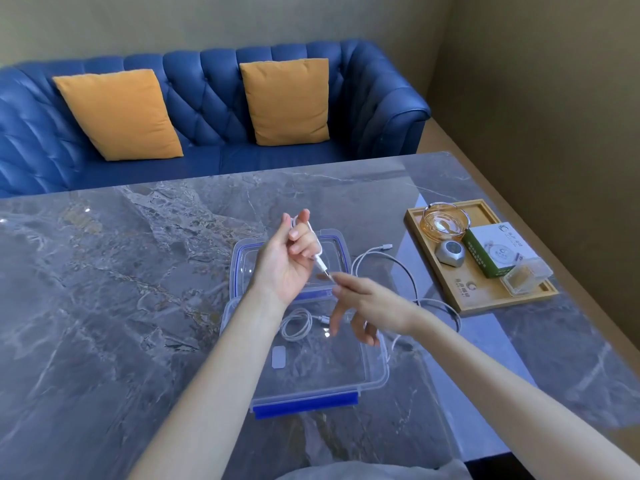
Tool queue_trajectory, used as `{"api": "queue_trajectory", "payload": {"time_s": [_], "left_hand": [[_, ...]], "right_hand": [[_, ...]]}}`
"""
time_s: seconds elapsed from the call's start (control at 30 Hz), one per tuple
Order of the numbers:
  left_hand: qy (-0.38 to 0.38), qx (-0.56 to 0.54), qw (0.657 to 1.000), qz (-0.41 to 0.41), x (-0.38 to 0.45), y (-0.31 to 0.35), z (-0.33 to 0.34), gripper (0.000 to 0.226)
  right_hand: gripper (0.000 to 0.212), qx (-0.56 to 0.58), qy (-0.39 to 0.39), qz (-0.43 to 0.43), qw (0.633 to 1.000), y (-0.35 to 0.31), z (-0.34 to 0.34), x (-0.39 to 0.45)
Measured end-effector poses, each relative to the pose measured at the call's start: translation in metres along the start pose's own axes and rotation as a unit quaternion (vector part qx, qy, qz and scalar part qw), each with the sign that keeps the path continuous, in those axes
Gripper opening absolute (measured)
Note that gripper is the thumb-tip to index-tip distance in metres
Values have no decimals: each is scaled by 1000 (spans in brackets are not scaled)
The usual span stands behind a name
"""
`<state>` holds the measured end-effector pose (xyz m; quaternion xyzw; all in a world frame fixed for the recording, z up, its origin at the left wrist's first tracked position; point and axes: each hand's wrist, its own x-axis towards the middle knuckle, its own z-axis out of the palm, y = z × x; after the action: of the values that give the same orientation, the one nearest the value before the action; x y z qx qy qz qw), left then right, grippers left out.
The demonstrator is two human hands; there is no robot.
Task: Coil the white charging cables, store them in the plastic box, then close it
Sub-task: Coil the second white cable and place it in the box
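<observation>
Two white cables in play: one already coiled inside the plastic box (pixel 375 372), lying at its 11 o'clock corner (pixel 296 323); the second cable (pixel 403 268) sprawls loose on the counter (pixel 138 289) at 3 o'clock of the box, running up into our hands. Left hand (pixel 285 263) is curled closed round a few turns of it, palm up, connector end poking out between the fingers. Right hand (pixel 367 306) pinches the cable just below that connector with thumb and forefinger, other fingers hanging loose and spread. We judge the cable light, limp and a bit springy, so loops will want to unwind; best held at the stiff connector boot and fed through a light pinch, no sharp bends at the strain relief. Looks thin, smooth, white, with a small silver plug lying at 1 o'clock of the box. Lid (pixel 341 249) sits at 12 o'clock, blue seal up, box open.
</observation>
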<state>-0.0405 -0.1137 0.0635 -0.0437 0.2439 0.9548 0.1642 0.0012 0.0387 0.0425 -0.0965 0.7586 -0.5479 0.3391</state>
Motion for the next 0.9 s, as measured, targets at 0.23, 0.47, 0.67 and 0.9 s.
{"api": "queue_trajectory", "payload": {"time_s": [0.23,0.47,0.67,0.9], "left_hand": [[79,348,926,125,10,-14,-17,36],[-1,632,773,54,-17,-29,-18,34],[-98,394,884,-231,-27,-22,-11,39],[-95,159,932,-310,-25,-20,3,43]], "right_hand": [[35,-176,-34,20,984,-22,10,-12],[16,-367,123,-132,912,-47,-18,-23],[20,-264,239,-234,905,-40,-37,-20],[13,-131,251,-256,924,-19,-27,-14]]}}
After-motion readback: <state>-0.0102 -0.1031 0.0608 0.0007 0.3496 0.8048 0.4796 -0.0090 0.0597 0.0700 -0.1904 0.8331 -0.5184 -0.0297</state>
